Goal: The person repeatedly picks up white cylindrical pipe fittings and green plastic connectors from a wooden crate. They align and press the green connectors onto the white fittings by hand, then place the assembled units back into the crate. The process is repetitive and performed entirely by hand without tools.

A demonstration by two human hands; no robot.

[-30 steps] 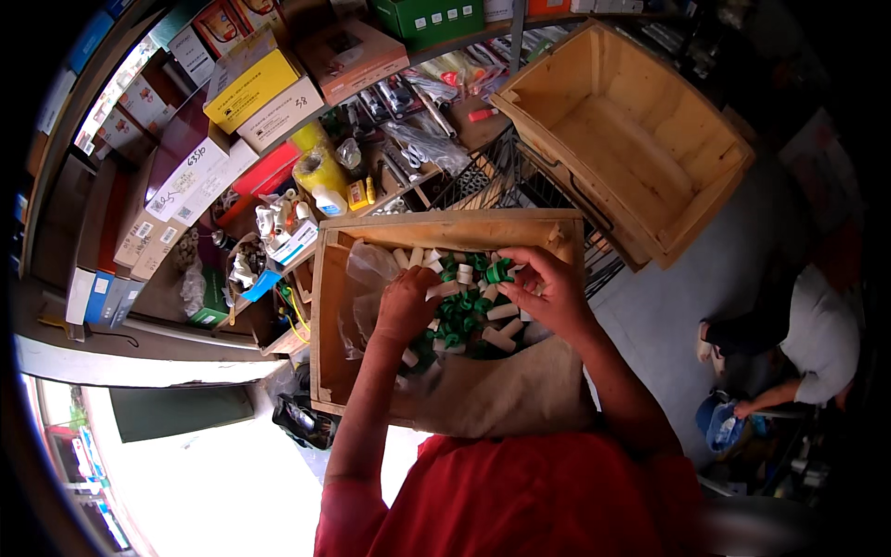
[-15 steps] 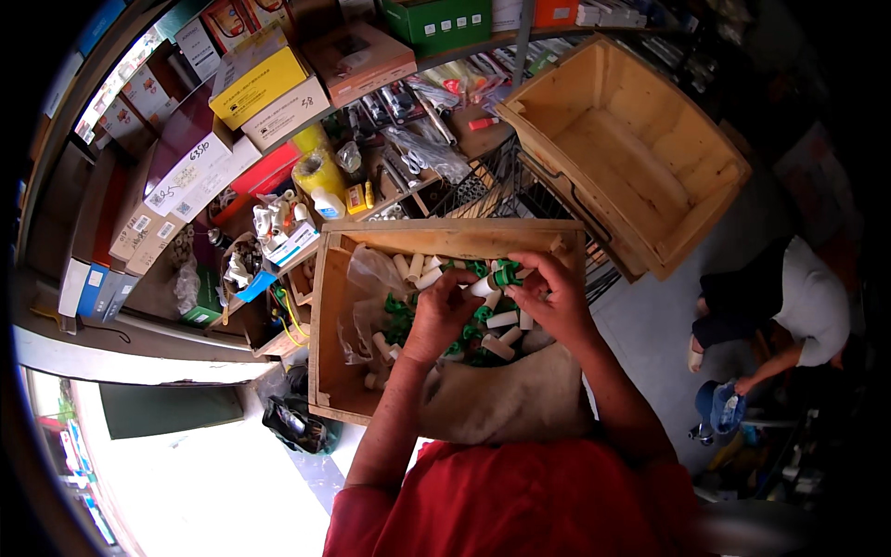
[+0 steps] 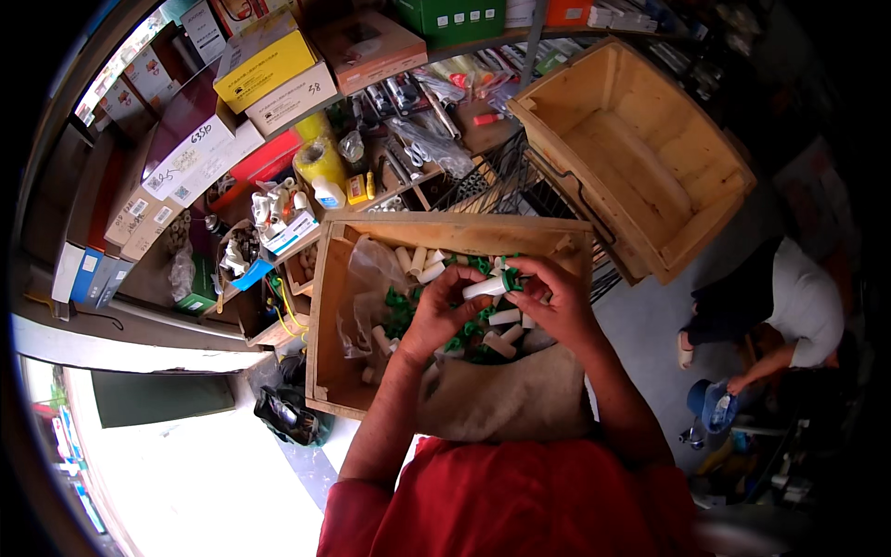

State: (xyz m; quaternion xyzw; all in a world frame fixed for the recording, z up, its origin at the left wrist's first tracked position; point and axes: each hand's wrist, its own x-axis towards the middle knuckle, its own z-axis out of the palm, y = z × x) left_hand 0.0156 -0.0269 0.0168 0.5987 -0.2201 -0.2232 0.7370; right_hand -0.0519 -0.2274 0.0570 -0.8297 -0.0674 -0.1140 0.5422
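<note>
1. Left hand [image 3: 441, 311] is pinching a short white tube [image 3: 483, 287] between thumb and fingers.
2. Right hand [image 3: 555, 299] is gripping a green fitting [image 3: 511, 278] at the tube's right end.
3. Both pieces are hovering over an open wooden box [image 3: 455, 221], where loose white tubes [image 3: 499, 345] and loose green fittings [image 3: 400, 312] are lying mixed.
4. Clear plastic bag [image 3: 369, 274] is lying along the box's left side; brown cloth [image 3: 506, 399] is covering its near part.
</note>
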